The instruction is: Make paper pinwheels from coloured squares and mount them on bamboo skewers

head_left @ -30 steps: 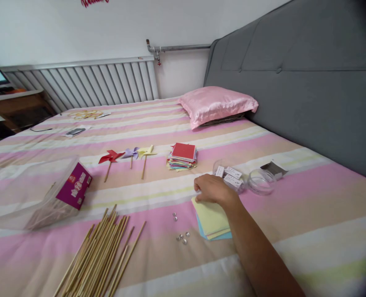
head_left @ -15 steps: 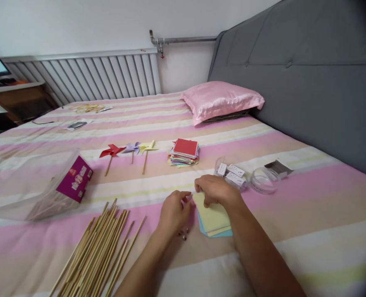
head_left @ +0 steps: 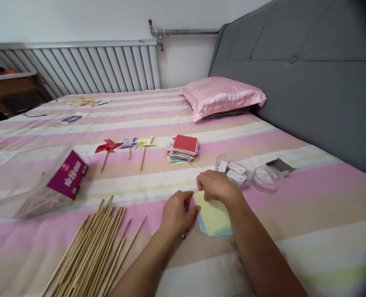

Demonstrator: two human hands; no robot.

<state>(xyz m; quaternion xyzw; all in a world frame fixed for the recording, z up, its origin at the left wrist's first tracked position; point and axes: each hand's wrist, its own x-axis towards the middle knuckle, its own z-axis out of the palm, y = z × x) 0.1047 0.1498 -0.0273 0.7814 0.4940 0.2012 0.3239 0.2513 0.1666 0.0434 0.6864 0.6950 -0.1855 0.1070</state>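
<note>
Yellow square paper lies on top of blue paper on the bed in front of me. My left hand is at the left edge of the yellow paper, its index finger at the upper corner and its thumb lower on the edge. From above, my right hand reaches over the far edge with curled fingers, its thumb pressed on the yellow sheet. Beside my left wrist lie small round beads, partly hidden by the wrist.
A bundle of thin wooden sticks lies at the lower left, near a clear bag with a purple label. Three pinwheels, one red, lie farther back. A paper stack, small white-labelled boxes and clear tape-like rings lie beyond my hands.
My left thumb has come over to the left edge of the yellow paper. The yellow sheets' near edges now line up more closely. The view has shifted slightly.
</note>
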